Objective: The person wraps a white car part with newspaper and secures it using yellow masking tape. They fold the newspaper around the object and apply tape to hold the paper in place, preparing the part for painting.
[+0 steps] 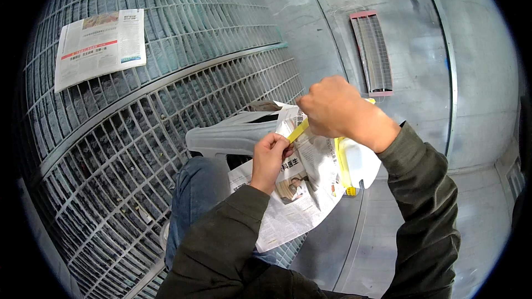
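A short strip of yellow tape (298, 132) stretches between my two hands. My left hand (268, 160) pinches its lower end between thumb and fingers. My right hand (335, 105) is closed in a fist around the upper end, and its fingers hide whatever else it holds. Beneath both hands lies a creased newspaper sheet (280, 230). At the right, under my right wrist, the sheet meets a smooth white part (359, 161) with yellow tape (343, 166) along its edge. Most of that part is hidden by the paper and my hand.
A pale grey moulded piece (230, 137) with dark openings stands left of the paper, beside my jeans-clad knee (199, 188). Metal floor grating (133, 149) spreads over the left, with a folded newspaper (100, 50) on it. A pink-ended, grille-faced fixture (372, 52) is on the grey metal surface (410, 133).
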`<state>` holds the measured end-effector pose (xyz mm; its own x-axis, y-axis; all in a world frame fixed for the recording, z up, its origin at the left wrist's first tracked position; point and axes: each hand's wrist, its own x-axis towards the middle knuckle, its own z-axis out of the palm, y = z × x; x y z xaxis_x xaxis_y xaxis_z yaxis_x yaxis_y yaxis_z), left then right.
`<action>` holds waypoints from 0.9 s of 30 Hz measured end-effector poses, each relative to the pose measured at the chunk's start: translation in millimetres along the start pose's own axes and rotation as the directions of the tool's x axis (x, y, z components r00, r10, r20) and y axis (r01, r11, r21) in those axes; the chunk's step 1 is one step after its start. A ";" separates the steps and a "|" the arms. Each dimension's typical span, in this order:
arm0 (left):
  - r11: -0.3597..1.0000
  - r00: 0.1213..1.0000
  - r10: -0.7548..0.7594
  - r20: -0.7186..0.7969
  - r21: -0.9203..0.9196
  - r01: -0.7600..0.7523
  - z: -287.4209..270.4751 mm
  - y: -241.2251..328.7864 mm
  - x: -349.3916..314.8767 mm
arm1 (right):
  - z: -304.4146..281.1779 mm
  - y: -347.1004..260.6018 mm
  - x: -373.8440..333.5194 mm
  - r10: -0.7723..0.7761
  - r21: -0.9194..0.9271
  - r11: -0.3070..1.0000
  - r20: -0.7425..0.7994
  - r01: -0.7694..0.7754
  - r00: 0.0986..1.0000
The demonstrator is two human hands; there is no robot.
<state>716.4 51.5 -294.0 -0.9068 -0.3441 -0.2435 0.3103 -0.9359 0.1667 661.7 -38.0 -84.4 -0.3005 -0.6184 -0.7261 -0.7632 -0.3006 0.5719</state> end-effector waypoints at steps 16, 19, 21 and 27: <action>0.776 0.999 0.004 -0.039 0.630 0.021 -4.7 17.8 14.3 | 26.1 15.3 -0.5 -0.025 -0.038 0.999 -0.040 0.023 0.999; 0.701 0.994 0.109 -0.029 0.711 -0.056 3.6 24.6 5.7 | 31.4 20.4 -0.3 -0.051 0.000 0.999 -0.059 0.051 0.997; 0.682 0.976 0.218 -0.007 0.716 -0.147 6.4 23.9 2.8 | 30.6 22.2 0.8 -0.055 0.005 0.998 -0.063 0.055 0.996; 0.695 0.959 0.282 0.031 0.682 -0.227 8.0 19.4 4.8 | 29.3 25.1 1.6 -0.074 0.041 0.996 -0.077 0.077 0.994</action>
<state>715.9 32.2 -284.3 -0.7910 -0.5914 -0.1565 0.2266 -0.5208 0.8230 625.3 -25.2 -82.3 -0.1986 -0.6485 -0.7348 -0.8067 -0.3177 0.4984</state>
